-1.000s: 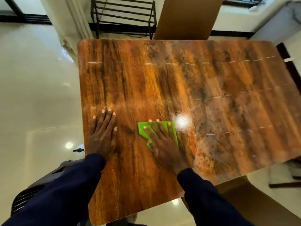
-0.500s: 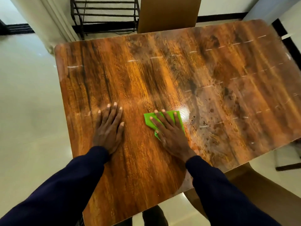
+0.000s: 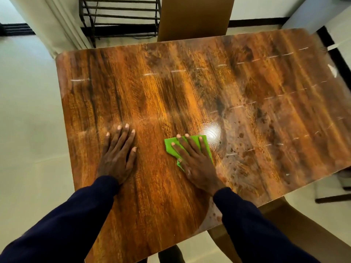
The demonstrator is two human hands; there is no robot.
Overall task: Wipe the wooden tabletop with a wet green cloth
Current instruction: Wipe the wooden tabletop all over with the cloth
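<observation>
Pale, glossy floor (image 3: pixel 28 120) is seen on every side of the tabletop (image 3: pixel 171 88), with a dark metal rack (image 3: pixel 119 16) and a brown chair back (image 3: pixel 195 16) beyond its far edge. On the left part of the tabletop, the wood is seen as dark-grained and fairly even, with only a short pale streak near the far left corner; whether this part has been wiped cannot be told. The left hand (image 3: pixel 117 158) is laid flat on the wood with the fingers spread, its grip released and nothing held; it is judged to serve as a brace. Just to its right, apart from it, the green cloth (image 3: pixel 206 144) is pressed flat against the tabletop under the right hand (image 3: pixel 197 164), whose fingers are spread over it rather than closed around it. A bright reflection (image 3: pixel 210 130) is seen just beyond the cloth. Farther right, dark spots (image 3: pixel 241 135) and smears are scattered over the wood, and rows of pale dashes are crossed by the grain toward the far right corner. The task is judged to be under way, with the spotted right portion left to be wiped.
</observation>
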